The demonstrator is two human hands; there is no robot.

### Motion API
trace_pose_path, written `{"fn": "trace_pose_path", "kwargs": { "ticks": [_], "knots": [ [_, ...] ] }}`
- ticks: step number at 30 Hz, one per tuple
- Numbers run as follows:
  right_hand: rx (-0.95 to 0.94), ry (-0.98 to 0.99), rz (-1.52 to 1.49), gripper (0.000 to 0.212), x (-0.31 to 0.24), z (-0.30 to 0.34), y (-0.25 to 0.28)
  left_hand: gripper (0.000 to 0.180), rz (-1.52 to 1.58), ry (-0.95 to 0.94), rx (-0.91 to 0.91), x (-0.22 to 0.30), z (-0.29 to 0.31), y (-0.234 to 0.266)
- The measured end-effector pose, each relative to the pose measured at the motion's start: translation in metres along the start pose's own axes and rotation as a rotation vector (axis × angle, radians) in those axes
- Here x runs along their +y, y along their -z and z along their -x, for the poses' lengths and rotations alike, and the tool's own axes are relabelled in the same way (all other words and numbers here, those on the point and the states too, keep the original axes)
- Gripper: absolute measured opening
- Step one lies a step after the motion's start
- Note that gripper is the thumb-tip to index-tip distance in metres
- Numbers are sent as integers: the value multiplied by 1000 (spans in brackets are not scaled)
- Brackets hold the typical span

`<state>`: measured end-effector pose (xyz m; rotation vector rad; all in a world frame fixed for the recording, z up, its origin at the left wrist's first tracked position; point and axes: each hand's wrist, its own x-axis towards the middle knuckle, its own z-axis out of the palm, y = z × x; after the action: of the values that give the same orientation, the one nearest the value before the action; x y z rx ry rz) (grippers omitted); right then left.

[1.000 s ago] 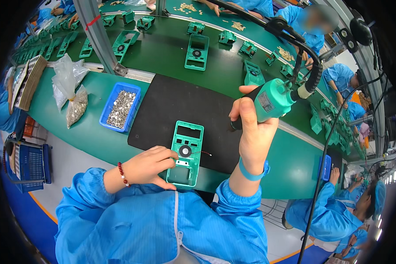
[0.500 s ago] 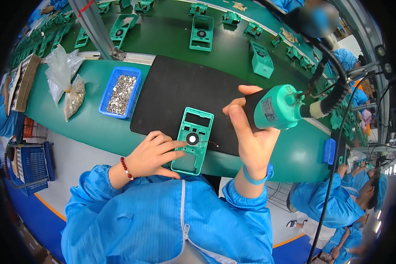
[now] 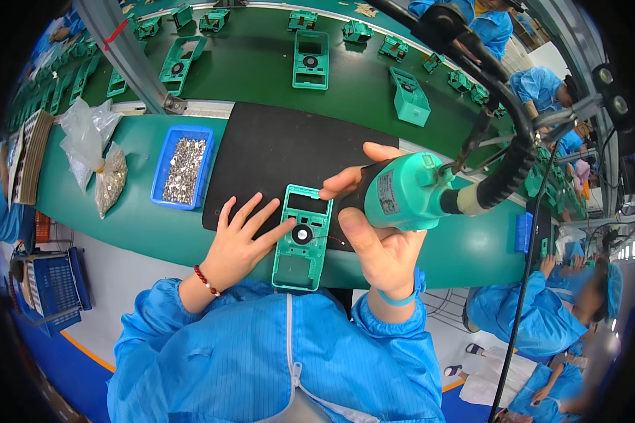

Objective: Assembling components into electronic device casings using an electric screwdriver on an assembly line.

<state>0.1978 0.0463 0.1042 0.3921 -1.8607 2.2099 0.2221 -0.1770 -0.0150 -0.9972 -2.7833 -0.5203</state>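
A green plastic housing [image 3: 317,248] with a round black speaker [image 3: 302,234] and a thin wire lies at the near edge of the black mat [image 3: 282,141]. My left hand [image 3: 234,243] is open beside it, fingers spread, its index fingertip at the housing's left edge near the speaker. My right hand [image 3: 391,264] is wrapped round a green and black electric screwdriver [image 3: 402,190], held tilted over the housing's right side. The screwdriver's tip is hidden behind the hand and tool body. A thick black hose [image 3: 501,180] runs from its rear end.
A blue bin [image 3: 155,180] of small metal parts and a tied plastic bag [image 3: 110,183] of similar parts stand at left. Beyond the mat, more green housings [image 3: 310,60] lie on a dark green surface. A metal post [image 3: 123,53] rises at far left. Co-workers [image 3: 536,310] sit at right.
My right hand has brought the screwdriver left and lower, closer to the housing. My left hand has shifted up along the housing and spread its fingers. The view has shifted slightly.
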Motion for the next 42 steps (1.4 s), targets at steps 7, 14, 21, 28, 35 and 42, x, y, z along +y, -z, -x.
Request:
{"fn": "trace_pose_path", "kwargs": {
  "ticks": [7, 14, 21, 28, 35, 42],
  "knots": [
    [7, 48, 79, 60, 3, -9, 8, 46, -106, -16, 24, -3, -8, 0],
    [15, 26, 43, 55, 1, -13, 12, 51, -113, -10, 69, -3, -16, -7],
    [18, 118, 137, 51, 0, -24, 9, 28, 427, 178, 164, -66, -29, 75],
    [96, 77, -26, 45, 5, -41, -2, 16, -243, 302, -125, -132, -20, 81],
    [89, 61, -44, 49, 6, -37, -4, 3, -180, 365, 31, -123, -17, 78],
    [31, 23, -103, 43, 10, -30, -12, 8, 531, 387, 315, -74, -32, 71]
  ]
}}
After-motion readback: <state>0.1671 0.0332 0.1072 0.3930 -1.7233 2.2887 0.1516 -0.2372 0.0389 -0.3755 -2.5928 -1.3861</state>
